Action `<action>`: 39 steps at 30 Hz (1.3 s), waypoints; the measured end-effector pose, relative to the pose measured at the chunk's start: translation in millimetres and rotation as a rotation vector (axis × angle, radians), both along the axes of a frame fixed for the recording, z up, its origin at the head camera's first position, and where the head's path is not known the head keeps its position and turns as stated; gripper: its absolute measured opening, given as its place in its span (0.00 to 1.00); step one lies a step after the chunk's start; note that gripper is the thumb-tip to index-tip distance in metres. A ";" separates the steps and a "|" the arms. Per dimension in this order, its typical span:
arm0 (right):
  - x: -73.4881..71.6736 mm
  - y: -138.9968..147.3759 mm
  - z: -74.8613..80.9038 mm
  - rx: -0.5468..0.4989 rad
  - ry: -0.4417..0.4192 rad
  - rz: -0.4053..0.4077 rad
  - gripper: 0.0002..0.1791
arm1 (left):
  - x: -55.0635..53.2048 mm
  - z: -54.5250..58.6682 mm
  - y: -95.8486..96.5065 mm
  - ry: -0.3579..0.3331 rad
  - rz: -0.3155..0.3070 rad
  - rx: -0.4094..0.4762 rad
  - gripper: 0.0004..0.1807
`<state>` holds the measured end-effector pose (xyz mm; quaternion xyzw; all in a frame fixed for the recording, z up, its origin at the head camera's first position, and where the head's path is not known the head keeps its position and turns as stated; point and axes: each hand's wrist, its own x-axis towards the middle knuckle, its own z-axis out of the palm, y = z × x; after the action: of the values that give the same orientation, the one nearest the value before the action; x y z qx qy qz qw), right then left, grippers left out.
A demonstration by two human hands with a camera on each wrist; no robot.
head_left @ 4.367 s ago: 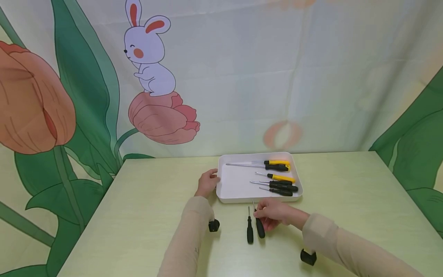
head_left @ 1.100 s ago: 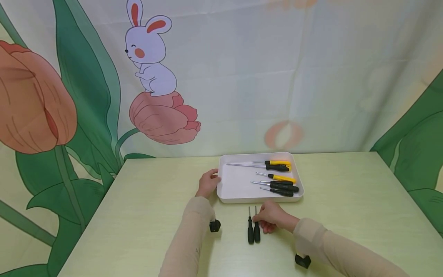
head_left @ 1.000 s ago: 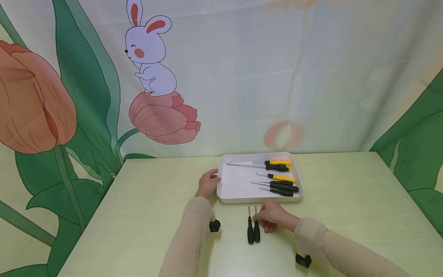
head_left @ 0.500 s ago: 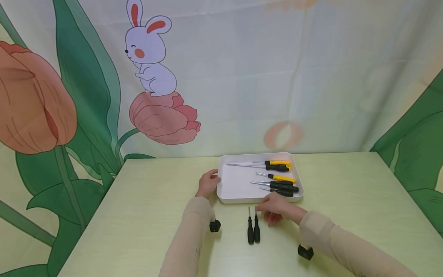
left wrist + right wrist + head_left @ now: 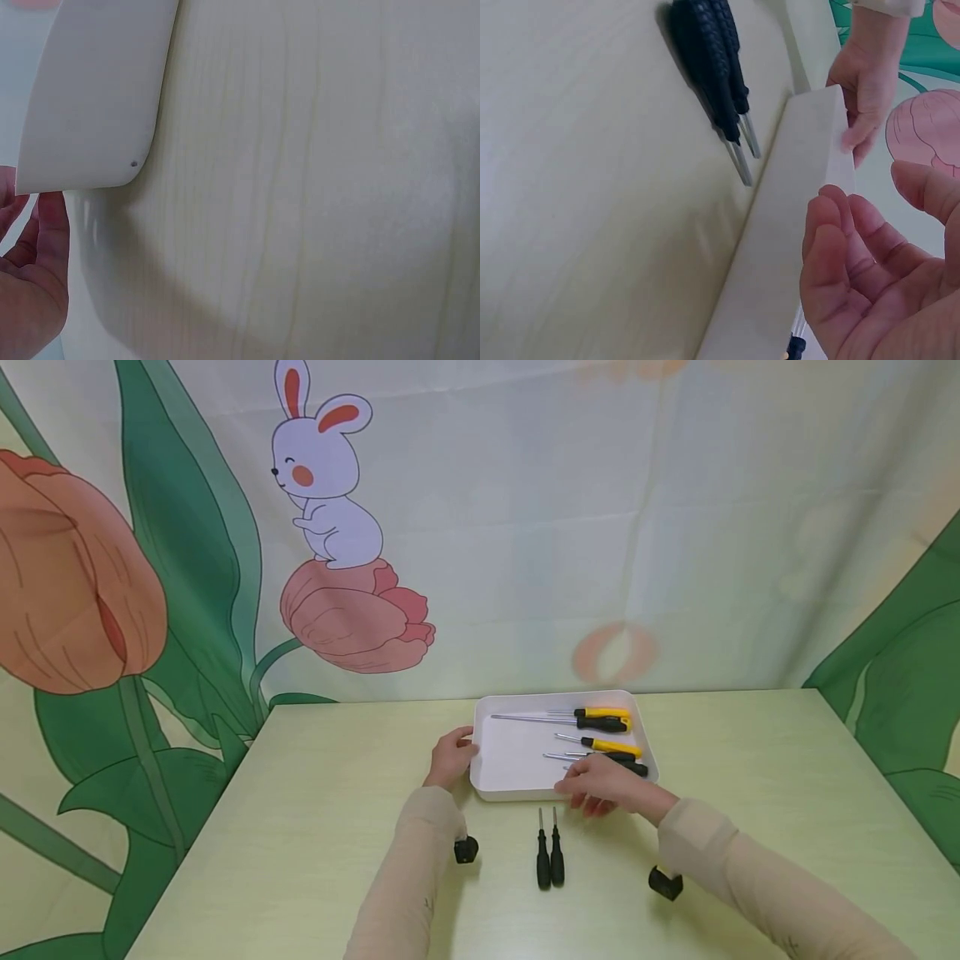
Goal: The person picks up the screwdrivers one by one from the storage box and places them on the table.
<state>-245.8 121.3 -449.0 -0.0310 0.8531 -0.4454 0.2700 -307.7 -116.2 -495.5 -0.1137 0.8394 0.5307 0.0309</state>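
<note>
A white tray [image 5: 510, 760] stands at the back of the table, several screwdrivers with black or yellow handles lying in its right half. My left hand [image 5: 450, 758] holds the tray's left edge, its fingers at the rim in the left wrist view. Over the tray's front rim hovers my right hand [image 5: 606, 783], partly covering the nearest black screwdrivers inside. Its thumb is apart from the bent fingers in the right wrist view, and nothing is between them. In front of the tray, two small black screwdrivers, the left one [image 5: 543, 864] and the right one [image 5: 557, 862], lie side by side, tips toward the tray.
The light wood-grain table [image 5: 337, 827] reaches back to a printed curtain [image 5: 510, 543] with a rabbit and tulips. A black wrist camera [image 5: 466, 849] hangs at the left sleeve, another black wrist camera [image 5: 665, 883] at the right.
My right hand first set the right-hand screwdriver straight beside the other, then let it go and moved away from me to the tray's front rim. My left hand stays at the tray.
</note>
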 end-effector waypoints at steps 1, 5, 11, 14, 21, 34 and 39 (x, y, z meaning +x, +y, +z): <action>-1.2 1.1 2.2 -0.001 0.004 0.004 0.16 | -0.2 -0.4 0.0 0.001 0.000 0.000 0.20; -6.8 4.9 8.4 -0.017 0.008 0.009 0.17 | -0.6 -1.3 -0.1 0.001 0.000 0.009 0.20; -15.9 7.2 12.9 -0.013 -0.005 -0.009 0.17 | -1.3 -1.6 -0.5 -0.012 0.005 0.015 0.21; -19.7 8.1 14.7 0.006 -0.011 -0.013 0.18 | -2.0 -2.2 -0.9 -0.014 0.003 0.019 0.21; -30.7 11.9 13.8 0.056 -0.010 -0.015 0.18 | -3.3 -3.1 -1.9 -0.014 -0.001 0.013 0.21; -43.0 16.0 8.4 0.183 0.047 -0.003 0.18 | -2.3 -1.5 -1.8 -0.021 -0.005 0.008 0.21; -43.4 17.4 5.4 0.222 0.072 0.000 0.17 | -8.6 -9.0 -3.0 -0.025 0.006 0.018 0.21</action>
<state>-289.2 138.7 -443.6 -0.0169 0.9063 -0.3467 0.2412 -316.3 -119.2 -504.5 -0.1223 0.8337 0.5369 0.0407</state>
